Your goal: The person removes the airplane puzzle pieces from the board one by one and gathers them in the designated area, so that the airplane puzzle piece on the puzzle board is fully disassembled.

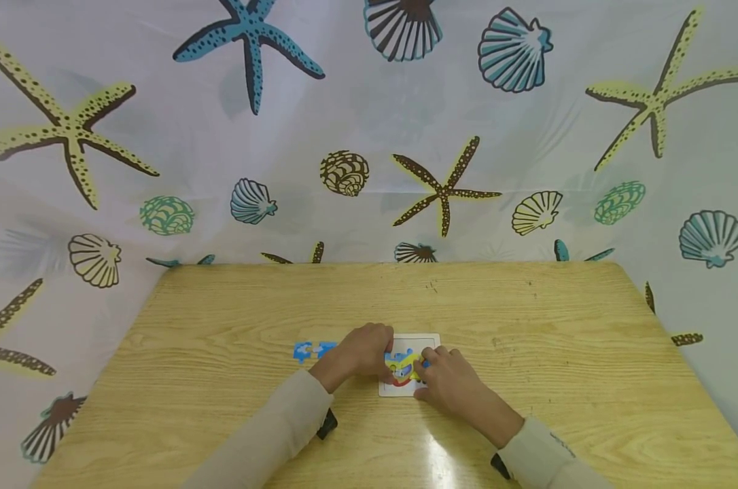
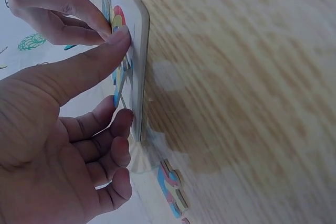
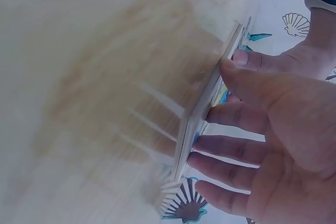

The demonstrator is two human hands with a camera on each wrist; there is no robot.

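Note:
A small white puzzle board (image 1: 427, 339) lies flat on the wooden table, bearing blue, yellow and red jigsaw pieces (image 1: 402, 367). At its left side my left hand (image 1: 364, 350) pinches a blue-and-yellow jigsaw piece (image 2: 118, 85) between thumb and fingers, close over the board. The piece looks slightly tilted in the left wrist view. From the right, my right hand (image 1: 457, 384) reaches over the board, its extended fingers touching the pieces and its thumb at the near edge. Both hands partly cover the picture.
Loose blue jigsaw pieces (image 1: 304, 351) lie on the table (image 1: 234, 299) left of the board, beside my left wrist. A cloth (image 1: 357, 231) printed with shells and starfish hangs behind the table and along its sides.

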